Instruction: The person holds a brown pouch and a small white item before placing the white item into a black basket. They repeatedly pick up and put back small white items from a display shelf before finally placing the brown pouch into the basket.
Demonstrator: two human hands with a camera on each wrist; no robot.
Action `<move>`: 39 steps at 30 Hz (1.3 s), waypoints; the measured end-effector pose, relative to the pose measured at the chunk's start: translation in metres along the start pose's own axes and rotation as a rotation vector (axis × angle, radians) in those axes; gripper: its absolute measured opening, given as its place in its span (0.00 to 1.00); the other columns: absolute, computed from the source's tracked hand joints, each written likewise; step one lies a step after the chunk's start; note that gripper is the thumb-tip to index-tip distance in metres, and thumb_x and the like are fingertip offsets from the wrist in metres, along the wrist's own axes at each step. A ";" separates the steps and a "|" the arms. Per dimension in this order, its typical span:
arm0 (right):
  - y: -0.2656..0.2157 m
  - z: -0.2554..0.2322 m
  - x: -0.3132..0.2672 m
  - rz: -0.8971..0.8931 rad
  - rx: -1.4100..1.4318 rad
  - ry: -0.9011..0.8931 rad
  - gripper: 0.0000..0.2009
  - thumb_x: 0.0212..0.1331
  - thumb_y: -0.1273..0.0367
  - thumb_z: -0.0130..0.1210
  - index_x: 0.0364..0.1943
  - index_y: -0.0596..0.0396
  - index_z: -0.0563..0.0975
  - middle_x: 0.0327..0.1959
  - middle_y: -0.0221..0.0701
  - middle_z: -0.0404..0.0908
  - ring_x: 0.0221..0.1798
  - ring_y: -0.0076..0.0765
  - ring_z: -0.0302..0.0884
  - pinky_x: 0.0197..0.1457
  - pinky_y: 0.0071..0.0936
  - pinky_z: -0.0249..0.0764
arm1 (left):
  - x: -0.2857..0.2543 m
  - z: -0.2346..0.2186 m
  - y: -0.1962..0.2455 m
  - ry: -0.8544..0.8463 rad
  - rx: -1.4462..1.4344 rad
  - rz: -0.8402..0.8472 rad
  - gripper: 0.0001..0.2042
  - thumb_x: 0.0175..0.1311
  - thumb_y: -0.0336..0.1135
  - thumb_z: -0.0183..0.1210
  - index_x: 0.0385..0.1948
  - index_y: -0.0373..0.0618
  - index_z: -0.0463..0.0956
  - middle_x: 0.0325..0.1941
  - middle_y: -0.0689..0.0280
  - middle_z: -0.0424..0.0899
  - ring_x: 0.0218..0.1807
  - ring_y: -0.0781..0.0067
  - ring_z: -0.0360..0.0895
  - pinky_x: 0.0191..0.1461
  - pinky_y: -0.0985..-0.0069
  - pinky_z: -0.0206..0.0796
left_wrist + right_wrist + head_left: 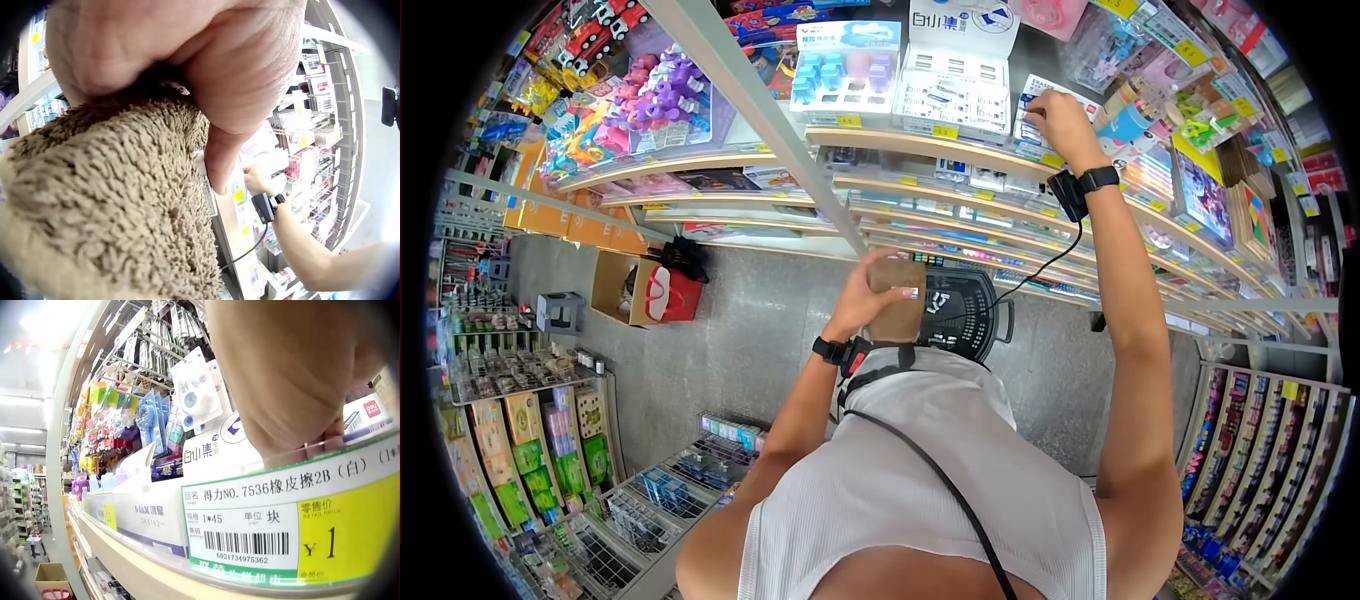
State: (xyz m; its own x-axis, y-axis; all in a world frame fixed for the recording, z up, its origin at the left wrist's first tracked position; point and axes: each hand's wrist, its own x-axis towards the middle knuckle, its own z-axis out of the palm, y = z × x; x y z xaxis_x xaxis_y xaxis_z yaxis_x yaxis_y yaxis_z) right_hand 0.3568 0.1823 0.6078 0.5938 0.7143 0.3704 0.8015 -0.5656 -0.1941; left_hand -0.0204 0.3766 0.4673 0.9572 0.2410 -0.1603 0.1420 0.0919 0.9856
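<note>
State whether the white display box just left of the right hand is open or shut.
Open: the display box has its lid raised behind, and small packs show inside.

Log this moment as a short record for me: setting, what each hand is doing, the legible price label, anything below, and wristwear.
Setting: shop aisle, stocked shelves
Left hand: grips a brown shaggy item
Right hand: at a white display box; fingertips hidden, so any hold is unclear
Price label: NO.7536, 2B, ¥1
Below: black basket, partly behind the shaggy item in the head view
Wristwear: dark bands, both wrists
</note>
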 end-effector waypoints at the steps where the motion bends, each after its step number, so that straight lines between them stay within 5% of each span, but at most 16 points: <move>1: 0.002 0.000 0.001 -0.001 -0.001 0.002 0.07 0.58 0.69 0.64 0.35 0.58 0.87 0.39 0.45 0.85 0.44 0.55 0.84 0.51 0.46 0.79 | 0.000 0.000 -0.001 -0.006 -0.003 0.006 0.35 0.52 0.27 0.77 0.63 0.40 0.71 0.57 0.58 0.82 0.59 0.67 0.79 0.64 0.69 0.72; 16: 0.000 0.001 0.002 0.040 -0.054 -0.023 0.08 0.54 0.69 0.68 0.35 0.59 0.87 0.40 0.45 0.85 0.45 0.56 0.83 0.51 0.44 0.78 | -0.001 -0.007 -0.022 0.011 0.133 0.088 0.35 0.54 0.26 0.76 0.65 0.40 0.70 0.58 0.60 0.82 0.59 0.70 0.78 0.64 0.70 0.72; 21: -0.031 -0.014 -0.021 0.039 0.109 0.251 0.10 0.58 0.65 0.67 0.31 0.60 0.85 0.38 0.44 0.85 0.42 0.54 0.83 0.47 0.43 0.77 | -0.004 -0.007 -0.019 0.005 0.060 0.053 0.34 0.53 0.27 0.76 0.64 0.41 0.71 0.60 0.59 0.80 0.61 0.68 0.77 0.67 0.69 0.70; 30: -0.068 0.006 -0.048 0.001 0.259 0.317 0.12 0.60 0.66 0.65 0.30 0.63 0.84 0.32 0.42 0.84 0.39 0.53 0.81 0.48 0.43 0.75 | -0.002 -0.003 -0.015 -0.014 0.031 -0.011 0.33 0.52 0.27 0.77 0.63 0.42 0.72 0.57 0.60 0.82 0.58 0.69 0.79 0.63 0.71 0.72; 39: -0.063 0.007 -0.060 -0.023 0.290 0.271 0.15 0.59 0.61 0.68 0.36 0.63 0.85 0.39 0.42 0.86 0.45 0.51 0.82 0.52 0.41 0.76 | 0.001 0.002 -0.015 -0.022 0.063 -0.014 0.33 0.53 0.26 0.76 0.63 0.42 0.72 0.55 0.60 0.83 0.57 0.70 0.80 0.63 0.71 0.73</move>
State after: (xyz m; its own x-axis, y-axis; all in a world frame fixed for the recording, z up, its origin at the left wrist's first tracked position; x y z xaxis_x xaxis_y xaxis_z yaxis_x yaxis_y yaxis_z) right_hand 0.2715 0.1776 0.5917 0.5664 0.5687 0.5965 0.8241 -0.3830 -0.4173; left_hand -0.0208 0.3734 0.4526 0.9603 0.2184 -0.1735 0.1703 0.0337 0.9848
